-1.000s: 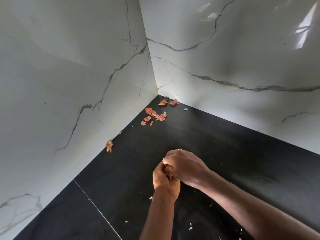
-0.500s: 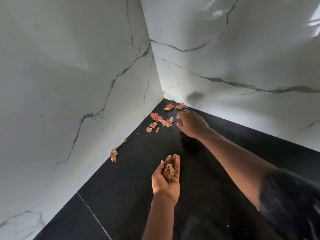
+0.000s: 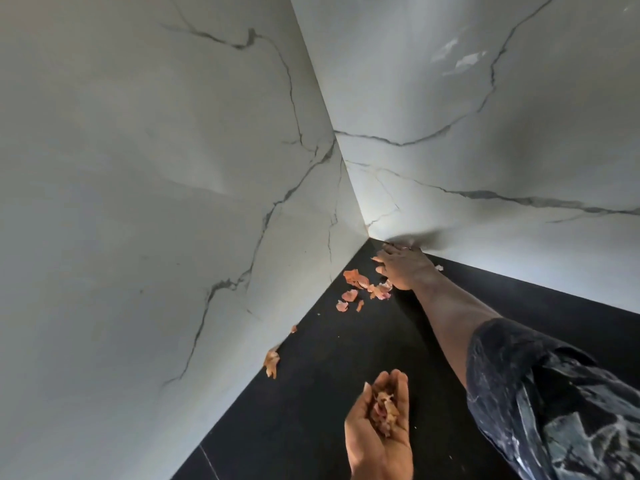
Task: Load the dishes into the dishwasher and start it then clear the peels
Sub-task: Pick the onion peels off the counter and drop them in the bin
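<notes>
Two hands, well apart: left hand [image 3: 379, 441] cups peels [image 3: 383, 410] palm-up, right hand [image 3: 401, 270] lies among loose peels [image 3: 353, 278] in the counter [image 3: 329, 393] corner, whether pinching any I cannot tell.

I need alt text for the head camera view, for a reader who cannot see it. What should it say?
A person's right hand reaches into the corner of a black countertop, beside loose orange-pink peels under white marble walls. The left hand, palm up nearer the camera, cups gathered peels.
</notes>
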A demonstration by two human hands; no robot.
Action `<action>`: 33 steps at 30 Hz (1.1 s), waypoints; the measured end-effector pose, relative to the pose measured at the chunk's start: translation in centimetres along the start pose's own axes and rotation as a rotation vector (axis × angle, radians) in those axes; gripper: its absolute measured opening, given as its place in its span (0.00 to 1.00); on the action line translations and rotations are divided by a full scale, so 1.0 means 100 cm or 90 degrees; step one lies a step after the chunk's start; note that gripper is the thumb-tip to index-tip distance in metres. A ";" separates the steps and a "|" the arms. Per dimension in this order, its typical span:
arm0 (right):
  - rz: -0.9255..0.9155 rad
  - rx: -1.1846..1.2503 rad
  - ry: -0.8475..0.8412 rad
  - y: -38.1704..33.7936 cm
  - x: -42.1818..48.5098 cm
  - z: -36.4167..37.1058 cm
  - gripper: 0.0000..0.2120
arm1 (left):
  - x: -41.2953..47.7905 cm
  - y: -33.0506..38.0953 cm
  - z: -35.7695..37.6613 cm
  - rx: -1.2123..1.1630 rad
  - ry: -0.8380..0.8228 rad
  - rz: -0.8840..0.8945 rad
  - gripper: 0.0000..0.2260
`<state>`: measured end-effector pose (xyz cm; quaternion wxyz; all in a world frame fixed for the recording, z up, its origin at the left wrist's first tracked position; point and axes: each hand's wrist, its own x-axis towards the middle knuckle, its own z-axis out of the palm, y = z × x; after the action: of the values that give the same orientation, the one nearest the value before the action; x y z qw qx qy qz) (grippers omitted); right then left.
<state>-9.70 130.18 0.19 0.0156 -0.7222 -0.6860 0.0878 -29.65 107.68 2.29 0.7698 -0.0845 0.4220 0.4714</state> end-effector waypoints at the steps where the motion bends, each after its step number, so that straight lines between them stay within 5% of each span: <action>1: -0.004 0.006 0.019 0.000 -0.002 0.002 0.24 | 0.001 0.000 0.001 0.006 0.003 0.000 0.14; 11: -0.044 -0.037 0.108 0.050 -0.084 0.006 0.17 | -0.010 -0.026 0.005 -0.010 -0.072 -0.015 0.14; 23: 0.034 -0.029 0.086 0.039 -0.207 -0.023 0.08 | -0.060 -0.044 -0.007 -0.006 -0.061 -0.011 0.14; 33: 0.182 0.134 0.143 0.035 -0.286 -0.019 0.06 | -0.096 -0.060 -0.010 0.004 -0.065 -0.023 0.15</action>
<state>-7.16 101.80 4.59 0.1546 -0.8116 -0.5578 0.0791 -27.33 97.64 7.02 0.7987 -0.0653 0.3825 0.4599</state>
